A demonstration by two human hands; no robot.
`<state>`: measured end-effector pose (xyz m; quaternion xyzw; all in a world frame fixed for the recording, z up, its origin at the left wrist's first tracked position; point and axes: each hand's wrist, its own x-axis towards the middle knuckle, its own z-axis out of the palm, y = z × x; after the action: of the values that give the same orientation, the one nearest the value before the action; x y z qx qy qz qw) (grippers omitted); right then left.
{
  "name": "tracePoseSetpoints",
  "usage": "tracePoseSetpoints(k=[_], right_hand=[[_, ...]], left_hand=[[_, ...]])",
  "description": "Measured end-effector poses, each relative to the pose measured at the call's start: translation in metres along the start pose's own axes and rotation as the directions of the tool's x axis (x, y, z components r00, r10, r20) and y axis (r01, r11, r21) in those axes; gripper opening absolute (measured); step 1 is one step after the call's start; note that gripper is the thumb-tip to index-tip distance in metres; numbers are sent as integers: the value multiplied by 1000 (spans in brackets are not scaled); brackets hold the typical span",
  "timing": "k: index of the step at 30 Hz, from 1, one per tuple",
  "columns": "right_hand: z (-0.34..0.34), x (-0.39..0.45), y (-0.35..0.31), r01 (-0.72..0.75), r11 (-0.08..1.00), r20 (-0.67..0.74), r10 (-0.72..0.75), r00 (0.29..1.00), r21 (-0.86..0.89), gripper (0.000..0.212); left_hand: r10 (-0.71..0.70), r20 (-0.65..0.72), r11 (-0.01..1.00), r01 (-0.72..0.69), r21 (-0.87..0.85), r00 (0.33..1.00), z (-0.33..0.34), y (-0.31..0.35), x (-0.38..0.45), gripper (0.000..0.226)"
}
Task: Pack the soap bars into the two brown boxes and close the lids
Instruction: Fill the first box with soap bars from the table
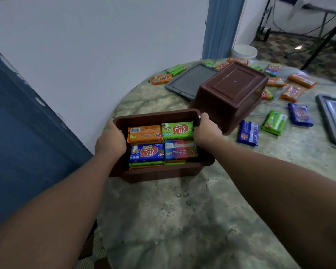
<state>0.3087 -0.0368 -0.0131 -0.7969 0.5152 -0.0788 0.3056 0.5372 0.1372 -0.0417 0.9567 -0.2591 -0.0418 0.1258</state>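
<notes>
Arms reach forward nearly straight, left hand and right hand each with a curled grip on opposite rims of the filled brown box. Between them lie packed soap bars; beyond the right hand, the second brown box sits upside down on the desk.

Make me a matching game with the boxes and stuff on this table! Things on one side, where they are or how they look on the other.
Things:
1. near brown box
2. far brown box
3. grey lid
4. white bucket

States:
A. flipped upside down
B. on the floor behind the table
C. held by both hands, full of soap bars
D. lying flat beside the upside-down box

Pairs: 1-C, 2-A, 3-D, 4-B
</notes>
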Motion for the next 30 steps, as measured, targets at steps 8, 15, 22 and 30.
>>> tracePoseSetpoints(k=[8, 15, 22, 30], right_hand=[[-8, -5, 14, -5, 1000, 34, 6, 999, -19, 28], [-34, -14, 43, 11, 1000, 78, -11, 997, 4, 21], [-59, -23, 83, 58, 998, 84, -55, 995, -34, 18], [-62, -24, 92, 75, 997, 46, -73, 996, -35, 42]], left_hand=[[-41, 11, 999, 41, 16, 999, 9, 6, -19, 39], [-91, 23, 996, 91, 23, 996, 3, 41, -63, 41], [-146, -5, 989, 146, -18, 989, 18, 67, -108, 43], [-168, -119, 984, 174, 45, 979, -2, 94, -134, 55]])
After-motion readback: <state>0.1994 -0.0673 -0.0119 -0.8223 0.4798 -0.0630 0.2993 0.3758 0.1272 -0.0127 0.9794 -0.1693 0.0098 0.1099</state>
